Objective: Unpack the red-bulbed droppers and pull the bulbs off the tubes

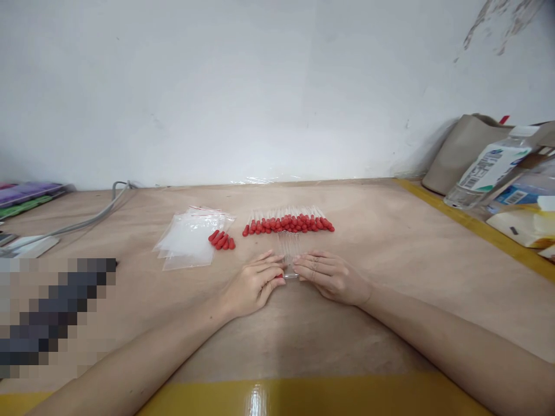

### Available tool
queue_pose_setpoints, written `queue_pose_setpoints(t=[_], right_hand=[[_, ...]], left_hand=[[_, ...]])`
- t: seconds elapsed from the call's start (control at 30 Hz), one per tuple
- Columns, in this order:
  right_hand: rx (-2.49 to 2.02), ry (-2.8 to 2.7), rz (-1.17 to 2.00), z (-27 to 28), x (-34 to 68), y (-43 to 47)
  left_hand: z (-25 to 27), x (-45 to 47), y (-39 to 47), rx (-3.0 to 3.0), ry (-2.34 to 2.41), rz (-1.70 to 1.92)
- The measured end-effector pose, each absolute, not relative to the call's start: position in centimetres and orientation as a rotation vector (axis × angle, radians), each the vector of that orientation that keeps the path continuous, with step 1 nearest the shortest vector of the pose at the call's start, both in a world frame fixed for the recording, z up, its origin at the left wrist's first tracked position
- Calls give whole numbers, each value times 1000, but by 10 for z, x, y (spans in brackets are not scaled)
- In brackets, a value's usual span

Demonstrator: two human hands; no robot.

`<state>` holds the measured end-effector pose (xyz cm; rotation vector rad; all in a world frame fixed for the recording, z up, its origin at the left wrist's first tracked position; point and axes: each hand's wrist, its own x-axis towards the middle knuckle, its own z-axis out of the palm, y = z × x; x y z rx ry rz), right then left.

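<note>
Between my hands a clear glass dropper tube [291, 276] lies crosswise, low over the table. My left hand [255, 284] is closed, with a red rubber bulb [280, 276] pinched at the tube's left end; how far the tube enters the bulb is hidden by the fingers. Closed around the right end of the tube is my right hand [333, 277]. Just beyond the fingertips lie several bare glass tubes [289, 244]. Behind them stretches a row of glass droppers with red bulbs [286, 223], bulbs toward me. Several loose red bulbs [222, 240] rest left of that row.
Clear zip bags [184, 240] are stacked under the loose bulbs' left side. A grey cable [95, 216] runs at far left, near purple and green packs [32, 193]. On the right stand a plastic bottle [489, 167] and a beige container [451, 153]. Yellow tape [485, 231] edges the brown table.
</note>
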<state>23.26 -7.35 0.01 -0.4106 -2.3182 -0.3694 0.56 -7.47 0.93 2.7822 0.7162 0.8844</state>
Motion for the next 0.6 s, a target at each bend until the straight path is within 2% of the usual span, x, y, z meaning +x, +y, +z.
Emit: queue_pose_setpoints(t=[0.37, 0.6], right_hand=[[-385, -2309, -335, 1, 240, -72], [-930, -2081, -291, -4, 253, -55]], left_hand=[[11, 4, -76, 2700, 743, 924], [20, -10, -65, 2557, 1119, 1159]])
